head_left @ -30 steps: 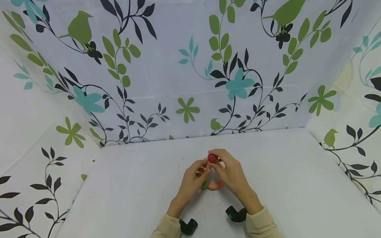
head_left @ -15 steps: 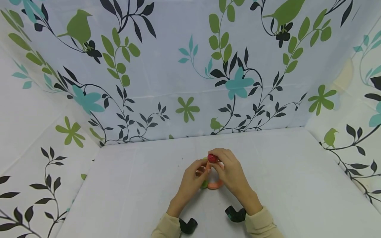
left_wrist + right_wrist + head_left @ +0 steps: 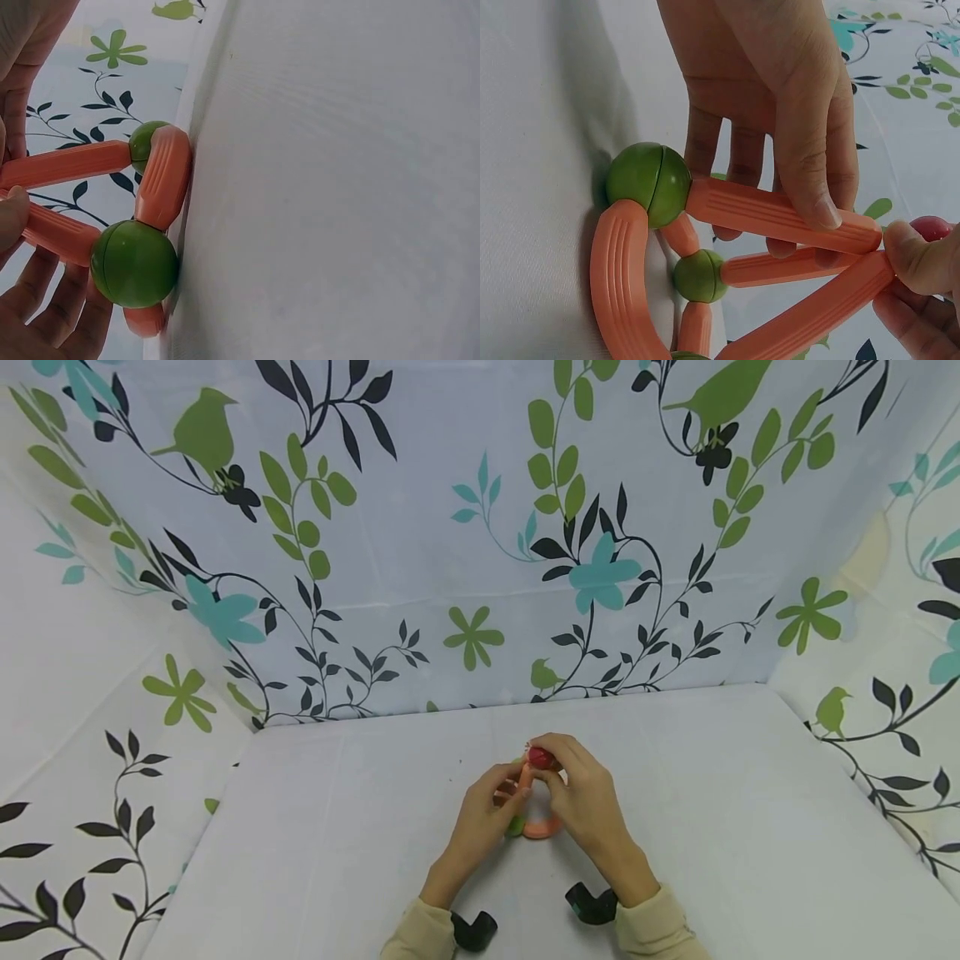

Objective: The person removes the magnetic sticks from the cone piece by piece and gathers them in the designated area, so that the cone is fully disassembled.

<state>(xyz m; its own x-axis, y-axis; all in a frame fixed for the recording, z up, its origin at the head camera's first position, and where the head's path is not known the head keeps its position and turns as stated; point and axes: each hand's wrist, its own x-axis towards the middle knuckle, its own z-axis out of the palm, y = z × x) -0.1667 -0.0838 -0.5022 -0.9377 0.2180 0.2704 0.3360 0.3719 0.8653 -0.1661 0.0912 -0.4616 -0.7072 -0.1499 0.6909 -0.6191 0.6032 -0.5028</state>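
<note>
My left hand (image 3: 482, 810) grips the straight orange rods of a magnetic building frame, thumb on one side and fingers behind. My right hand (image 3: 592, 797) pinches a red ball (image 3: 542, 757) at the top, where the rods lean together. In the right wrist view, the red ball (image 3: 928, 227) is mostly hidden by the right thumb. Curved orange pieces (image 3: 620, 274) form the base on the table, joined by green balls (image 3: 649, 184). Straight orange rods (image 3: 780, 215) rise from these balls. One green ball (image 3: 135, 264) stands out large in the left wrist view.
The white table (image 3: 337, 827) spreads around both hands. Patterned cloth (image 3: 420, 552) with leaves and birds hangs behind and at the sides. Black wrist mounts (image 3: 474, 932) show below the hands, near the beige sleeves (image 3: 656, 922).
The red ball and the right fingertips have shifted slightly to the right at the top of the frame. The left hand and the base stay in place.
</note>
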